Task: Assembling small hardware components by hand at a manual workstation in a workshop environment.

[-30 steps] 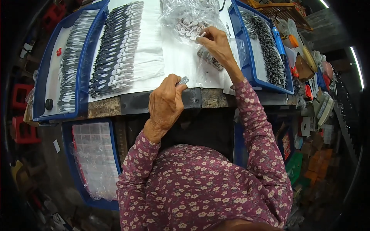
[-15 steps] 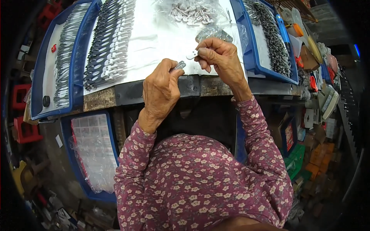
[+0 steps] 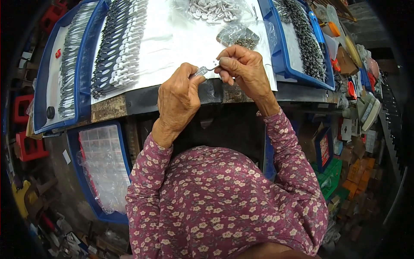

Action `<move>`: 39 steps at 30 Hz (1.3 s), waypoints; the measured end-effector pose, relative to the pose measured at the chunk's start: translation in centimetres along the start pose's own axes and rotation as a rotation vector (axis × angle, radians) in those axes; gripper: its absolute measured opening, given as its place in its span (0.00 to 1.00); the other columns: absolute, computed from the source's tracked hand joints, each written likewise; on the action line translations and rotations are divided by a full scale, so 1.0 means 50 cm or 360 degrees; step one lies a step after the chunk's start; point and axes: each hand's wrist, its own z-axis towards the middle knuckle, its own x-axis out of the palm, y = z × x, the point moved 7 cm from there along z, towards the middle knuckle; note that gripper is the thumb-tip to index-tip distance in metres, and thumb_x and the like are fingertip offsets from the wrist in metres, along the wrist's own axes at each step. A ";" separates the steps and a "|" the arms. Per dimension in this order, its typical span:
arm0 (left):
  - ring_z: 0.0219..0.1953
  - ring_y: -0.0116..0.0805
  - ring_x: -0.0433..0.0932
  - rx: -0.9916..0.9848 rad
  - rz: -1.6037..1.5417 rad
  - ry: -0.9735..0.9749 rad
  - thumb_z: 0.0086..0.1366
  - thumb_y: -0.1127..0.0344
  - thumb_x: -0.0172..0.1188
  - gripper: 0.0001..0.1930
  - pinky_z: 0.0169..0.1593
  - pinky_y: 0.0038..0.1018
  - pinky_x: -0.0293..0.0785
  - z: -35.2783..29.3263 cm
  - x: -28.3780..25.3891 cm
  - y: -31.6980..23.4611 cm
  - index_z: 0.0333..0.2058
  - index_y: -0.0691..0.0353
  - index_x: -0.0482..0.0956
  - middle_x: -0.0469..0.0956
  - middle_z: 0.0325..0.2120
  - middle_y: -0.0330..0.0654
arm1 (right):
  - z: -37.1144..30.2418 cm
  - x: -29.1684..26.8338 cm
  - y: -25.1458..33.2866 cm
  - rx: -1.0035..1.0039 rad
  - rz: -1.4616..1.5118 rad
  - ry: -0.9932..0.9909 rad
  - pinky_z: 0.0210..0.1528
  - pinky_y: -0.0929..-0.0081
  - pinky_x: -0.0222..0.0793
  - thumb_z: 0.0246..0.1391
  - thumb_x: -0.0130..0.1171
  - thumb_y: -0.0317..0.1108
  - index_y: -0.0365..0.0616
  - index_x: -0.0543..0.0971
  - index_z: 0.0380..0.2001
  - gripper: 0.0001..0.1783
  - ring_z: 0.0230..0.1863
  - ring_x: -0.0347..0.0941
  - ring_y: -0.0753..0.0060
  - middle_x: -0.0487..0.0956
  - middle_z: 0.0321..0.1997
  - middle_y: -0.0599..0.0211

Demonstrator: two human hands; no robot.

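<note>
My left hand (image 3: 177,94) pinches a small shiny grey piece (image 3: 201,71) between thumb and fingertips, above the table's near edge. Opposite it, my right hand (image 3: 248,72) grips a small white plastic piece (image 3: 213,64) with thumb and forefinger. The two pieces meet or nearly meet between my hands; whether they touch is too small to tell. Just beyond my right hand lies a clear bag of tiny metal parts (image 3: 246,42). Farther back, more white plastic pieces (image 3: 211,11) are heaped on clear plastic.
White paper (image 3: 157,64) covers the table. To the left, dark pieces with white ends (image 3: 114,58) lie in a long row beside a blue tray (image 3: 81,82) of thin grey parts. A second blue tray (image 3: 281,64) at right holds small dark parts. Below the table stands another blue tray (image 3: 125,151).
The white piece in my right hand has come left and closer to the grey piece. My left hand has barely moved and keeps its pinch.
</note>
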 end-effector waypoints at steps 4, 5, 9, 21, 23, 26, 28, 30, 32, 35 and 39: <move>0.19 0.46 0.72 -0.0001 0.0009 0.0027 0.53 0.75 0.54 0.04 0.23 0.33 0.65 -0.009 0.004 0.005 0.27 0.66 0.68 0.70 0.18 0.49 | -0.009 0.011 -0.007 0.0004 0.0038 -0.0013 0.17 0.92 0.64 0.53 0.52 0.27 0.32 0.73 0.32 0.07 0.19 0.70 0.83 0.77 0.23 0.59; 0.20 0.47 0.72 0.0031 0.0018 0.0016 0.53 0.75 0.54 0.04 0.23 0.33 0.65 -0.011 0.004 0.005 0.28 0.66 0.68 0.70 0.18 0.49 | -0.012 0.013 -0.009 0.0007 0.0038 -0.0013 0.17 0.92 0.64 0.53 0.52 0.27 0.32 0.73 0.32 0.07 0.19 0.70 0.83 0.77 0.23 0.59; 0.20 0.47 0.72 0.0039 0.0036 0.0040 0.52 0.75 0.54 0.05 0.23 0.33 0.66 -0.023 0.004 0.006 0.28 0.66 0.68 0.71 0.19 0.49 | -0.025 0.035 -0.016 0.0014 -0.0015 0.0038 0.17 0.92 0.64 0.53 0.52 0.27 0.32 0.72 0.32 0.07 0.19 0.70 0.83 0.76 0.23 0.59; 0.23 0.45 0.74 0.0169 0.0085 0.0347 0.52 0.74 0.55 0.06 0.25 0.32 0.68 -0.079 0.000 0.039 0.30 0.65 0.69 0.72 0.23 0.47 | -0.082 0.069 -0.070 0.0168 -0.0637 0.0316 0.19 0.88 0.65 0.52 0.54 0.28 0.35 0.74 0.38 0.11 0.19 0.69 0.84 0.74 0.22 0.69; 0.23 0.44 0.74 0.0247 0.0089 0.0401 0.52 0.74 0.56 0.07 0.25 0.31 0.68 -0.093 0.008 0.040 0.31 0.65 0.70 0.73 0.24 0.46 | -0.093 0.087 -0.050 -0.0436 -0.1064 0.0438 0.19 0.87 0.64 0.51 0.55 0.28 0.34 0.74 0.38 0.12 0.19 0.68 0.84 0.75 0.22 0.70; 0.23 0.43 0.74 0.0320 0.0060 0.0446 0.52 0.74 0.56 0.07 0.24 0.31 0.68 -0.112 0.018 0.044 0.31 0.65 0.70 0.73 0.24 0.46 | -0.110 0.102 -0.057 -0.0664 -0.1145 0.0511 0.18 0.81 0.62 0.48 0.57 0.27 0.34 0.73 0.36 0.11 0.17 0.68 0.76 0.74 0.22 0.64; 0.22 0.43 0.74 0.0344 0.0073 0.0476 0.52 0.74 0.56 0.07 0.24 0.31 0.68 -0.124 0.024 0.045 0.31 0.65 0.69 0.72 0.23 0.45 | -0.124 0.108 -0.067 -0.0708 -0.1192 0.0555 0.18 0.74 0.61 0.45 0.59 0.26 0.34 0.73 0.34 0.11 0.16 0.69 0.66 0.73 0.22 0.58; 0.22 0.42 0.73 0.0368 0.0091 0.0502 0.52 0.74 0.56 0.07 0.23 0.31 0.67 -0.136 0.031 0.048 0.30 0.65 0.69 0.72 0.23 0.45 | -0.138 0.110 -0.074 -0.0716 -0.1225 0.0569 0.18 0.74 0.61 0.45 0.59 0.26 0.34 0.73 0.34 0.11 0.16 0.69 0.65 0.73 0.21 0.58; 0.20 0.41 0.73 0.0449 0.0091 0.0541 0.51 0.73 0.57 0.07 0.21 0.30 0.66 -0.149 0.040 0.045 0.30 0.64 0.68 0.71 0.21 0.44 | -0.149 0.112 -0.078 -0.0812 -0.1228 0.0593 0.17 0.74 0.61 0.43 0.59 0.26 0.33 0.72 0.32 0.11 0.16 0.69 0.62 0.72 0.20 0.57; 0.23 0.43 0.74 0.0351 0.0135 0.0690 0.50 0.77 0.56 0.07 0.24 0.31 0.67 -0.169 0.055 0.049 0.30 0.66 0.70 0.71 0.22 0.46 | -0.162 0.114 -0.090 -0.0708 -0.1291 0.0734 0.16 0.74 0.61 0.43 0.58 0.25 0.32 0.72 0.32 0.11 0.16 0.69 0.62 0.72 0.20 0.58; 0.23 0.43 0.74 0.0382 0.0136 0.0754 0.49 0.77 0.56 0.08 0.24 0.32 0.67 -0.189 0.072 0.048 0.30 0.66 0.69 0.70 0.22 0.46 | -0.179 0.115 -0.107 -0.0800 -0.1205 0.0779 0.16 0.74 0.60 0.42 0.58 0.25 0.32 0.72 0.32 0.12 0.15 0.69 0.63 0.71 0.18 0.58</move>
